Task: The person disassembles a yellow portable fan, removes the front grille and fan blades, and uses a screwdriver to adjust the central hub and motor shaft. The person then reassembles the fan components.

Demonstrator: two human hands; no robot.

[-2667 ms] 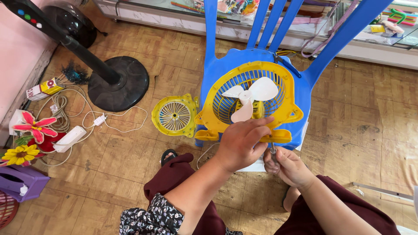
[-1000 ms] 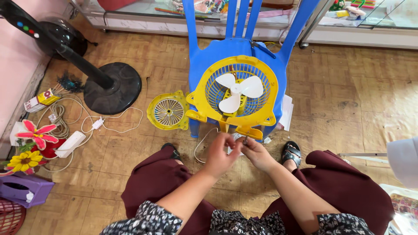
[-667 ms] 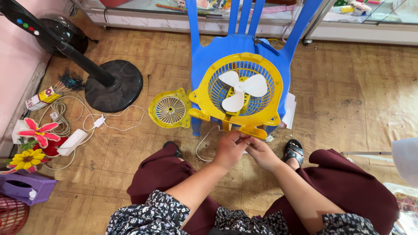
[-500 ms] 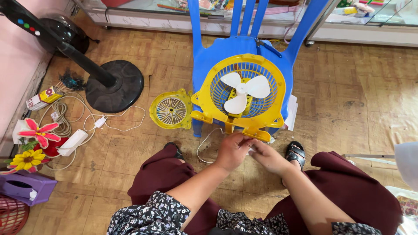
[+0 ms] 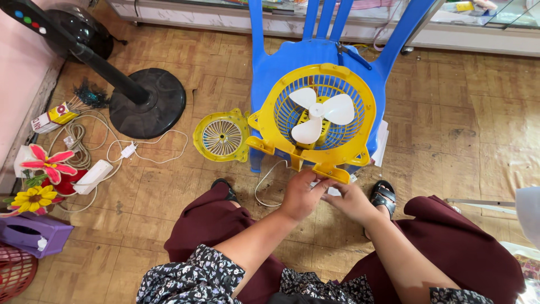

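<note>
Seated, a person's left hand (image 5: 301,194) and right hand (image 5: 350,200) pinch the lower edge of a yellow fan (image 5: 315,115), likely light, brittle plastic, on a blue chair (image 5: 281,62).

The fan (image 5: 318,121) is glossy yellow plastic with a blue plastic grille and smooth white blades; the chair (image 5: 292,56) under it is shiny blue plastic. The loose grille (image 5: 222,136) by the chair's front left leg is the same yellow plastic. The floor (image 5: 461,112) is worn, matt wood parquet. The stand base (image 5: 147,103) looks matt black. The trousers (image 5: 214,225) are maroon cloth
</note>
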